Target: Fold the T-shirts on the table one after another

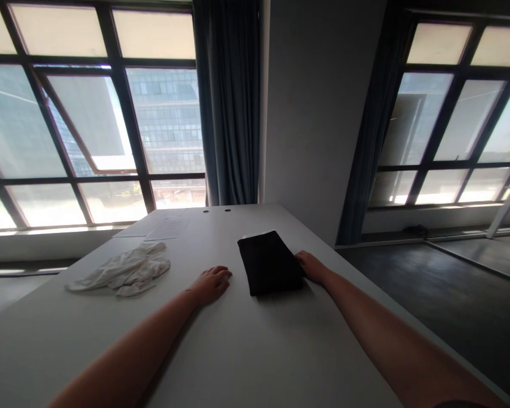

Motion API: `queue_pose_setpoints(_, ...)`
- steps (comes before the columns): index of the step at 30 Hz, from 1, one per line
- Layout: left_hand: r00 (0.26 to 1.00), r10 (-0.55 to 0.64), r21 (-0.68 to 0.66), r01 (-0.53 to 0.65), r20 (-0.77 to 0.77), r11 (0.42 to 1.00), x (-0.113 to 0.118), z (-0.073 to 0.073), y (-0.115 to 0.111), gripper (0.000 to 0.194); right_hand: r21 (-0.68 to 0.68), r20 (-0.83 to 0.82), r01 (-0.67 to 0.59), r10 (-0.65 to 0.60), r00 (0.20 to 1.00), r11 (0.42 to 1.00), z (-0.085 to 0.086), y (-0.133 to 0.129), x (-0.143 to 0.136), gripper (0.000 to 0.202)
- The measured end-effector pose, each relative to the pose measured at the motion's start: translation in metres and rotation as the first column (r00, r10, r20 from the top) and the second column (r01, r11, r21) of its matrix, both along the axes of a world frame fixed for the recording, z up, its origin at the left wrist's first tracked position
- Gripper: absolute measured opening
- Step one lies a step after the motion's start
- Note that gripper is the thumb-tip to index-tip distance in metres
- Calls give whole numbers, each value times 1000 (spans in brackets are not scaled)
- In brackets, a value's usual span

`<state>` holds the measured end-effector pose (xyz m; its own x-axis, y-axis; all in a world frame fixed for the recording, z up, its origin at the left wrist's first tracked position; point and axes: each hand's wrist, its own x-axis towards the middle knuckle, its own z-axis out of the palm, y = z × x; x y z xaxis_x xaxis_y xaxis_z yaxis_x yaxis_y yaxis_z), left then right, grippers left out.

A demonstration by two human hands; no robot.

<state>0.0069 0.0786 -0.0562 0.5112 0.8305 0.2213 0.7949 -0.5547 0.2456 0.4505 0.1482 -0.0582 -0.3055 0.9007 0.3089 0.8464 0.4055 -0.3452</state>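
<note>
Black item [272, 263], apparently folded, on white table [246, 351], right of table's middle. Right hand [310, 265] against item's flank facing table's right edge, fingertips partly hidden; pinch or mere contact: cannot tell. Left hand [213, 283] palm-down near table's middle, fingers loosely spread. Possible faults: slide over table's right edge, from hard rightward pull; skewed layers, from one-sided grip.

A flat black, roughly rectangular item [271, 263] lies askew on the white table [238, 351].
</note>
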Motion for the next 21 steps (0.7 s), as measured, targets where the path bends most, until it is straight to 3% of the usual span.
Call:
queue_pose_setpoints(6, 1000, -1, 13, 2, -29, 1000, 0, 1, -1, 45, 19, -55, 13, -12, 998, 1000, -1, -3, -1, 25)
queue_pose_setpoints(11, 1000, -1, 18, 2, -31, 1000, 0, 2, -5, 42, 55, -148, 94, -85, 985, 994, 8, -10, -8, 31)
queue_pose_setpoints(13, 1000, -8, 30, 8, -7, 1000, 0, 3, -5, 40, 94, -287, 196, -162, 944, 976, 14, -13, -17, 40)
queue_pose_setpoints(16, 996, -51, 113, 43, 70, 993, 4, 5, -9, 41, 108, -564, 307, -196, 802, 946, 22, -21, -35, 44)
queue_pose_setpoints(18, 991, -91, 209, 70, 94, 975, 10, 10, -15, 43, 103, -641, 240, -120, 758, 965, 27, -29, -47, 43)
queue_pose_setpoints(21, 987, -161, 312, 143, 31, 939, 25, 20, -30, 47, 117, -623, 75, 15, 782, 990, 38, -39, -60, 43)
